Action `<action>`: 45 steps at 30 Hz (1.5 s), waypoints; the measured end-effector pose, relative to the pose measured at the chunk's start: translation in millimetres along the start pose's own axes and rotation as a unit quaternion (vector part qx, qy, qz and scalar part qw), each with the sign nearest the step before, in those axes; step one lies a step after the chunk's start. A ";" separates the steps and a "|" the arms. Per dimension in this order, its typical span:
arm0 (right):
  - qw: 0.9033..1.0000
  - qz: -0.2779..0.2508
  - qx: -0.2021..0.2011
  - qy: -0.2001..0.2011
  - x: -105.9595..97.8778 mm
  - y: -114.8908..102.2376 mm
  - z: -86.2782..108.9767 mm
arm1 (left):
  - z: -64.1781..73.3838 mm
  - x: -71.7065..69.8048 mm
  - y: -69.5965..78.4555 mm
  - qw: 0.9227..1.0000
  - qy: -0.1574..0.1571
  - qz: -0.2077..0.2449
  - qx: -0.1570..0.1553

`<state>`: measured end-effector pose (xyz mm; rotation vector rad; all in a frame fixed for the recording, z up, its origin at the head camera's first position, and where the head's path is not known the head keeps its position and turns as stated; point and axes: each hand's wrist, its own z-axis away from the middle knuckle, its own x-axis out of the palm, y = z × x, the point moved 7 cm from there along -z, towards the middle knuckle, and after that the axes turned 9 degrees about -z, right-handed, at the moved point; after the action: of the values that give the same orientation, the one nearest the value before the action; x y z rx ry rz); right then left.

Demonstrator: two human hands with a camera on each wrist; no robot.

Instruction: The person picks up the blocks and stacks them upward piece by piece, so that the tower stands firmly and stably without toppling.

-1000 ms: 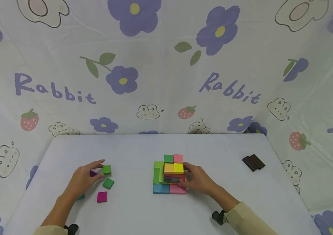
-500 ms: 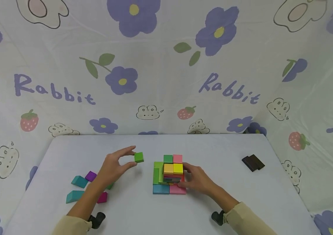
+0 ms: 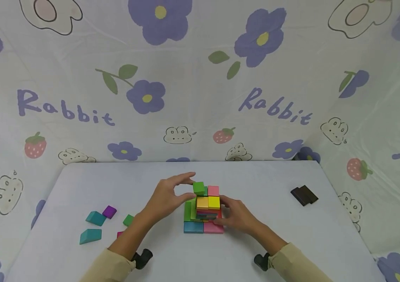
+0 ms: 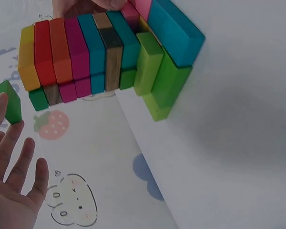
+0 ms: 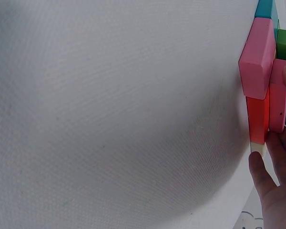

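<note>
A tower of colourful blocks (image 3: 207,214) stands at the middle of the table on a wider base of blue, pink and green blocks. Its stacked layers (image 4: 76,50) show sideways in the left wrist view, with yellow at the top. My left hand (image 3: 164,197) pinches a small green block (image 3: 198,188) between thumb and finger, just behind and left of the tower's top. In the left wrist view that block (image 4: 11,102) is apart from the top layer. With thumb in front and fingers behind, my right hand (image 3: 240,214) grips the tower's lower right side, near a pink block (image 5: 278,105).
Two teal blocks (image 3: 91,235), a purple block (image 3: 109,212), a green block (image 3: 128,220) and a partly hidden magenta block lie at the left. Dark flat pieces (image 3: 304,195) lie at the right. A patterned cloth (image 3: 192,98) hangs behind the table (image 3: 263,180).
My left hand has picked up the green block from the loose pieces at the left and carried it right to the tower's top. The right hand has stayed at the tower.
</note>
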<state>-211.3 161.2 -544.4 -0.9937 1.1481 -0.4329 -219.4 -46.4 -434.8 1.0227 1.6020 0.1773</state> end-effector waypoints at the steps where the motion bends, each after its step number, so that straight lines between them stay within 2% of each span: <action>1: 1.000 0.000 -0.001 0.000 0.1 0.4 0.0 | -1.5 2.4 2.3 1.000 -0.005 0.001 0.000; 8: 1.000 0.002 -0.017 -0.003 -0.3 -1.4 1.9 | -10.7 17.3 9.9 0.999 -0.034 0.004 -0.007; 15: 1.000 0.008 -0.023 -0.004 0.1 0.7 2.1 | -16.7 23.9 16.5 0.999 -0.052 0.002 -0.002; 34: 1.000 0.003 -0.022 -0.005 -1.1 0.2 2.3 | -22.3 34.5 15.1 0.996 -0.082 -0.003 -0.020; 45: 1.000 0.004 -0.019 -0.001 -0.8 0.4 2.0 | -23.2 35.0 14.9 0.996 -0.090 -0.011 -0.024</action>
<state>-209.9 162.9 -544.2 -1.0219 1.1614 -0.4050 -229.9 -4.0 -443.7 0.9574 1.4387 0.1054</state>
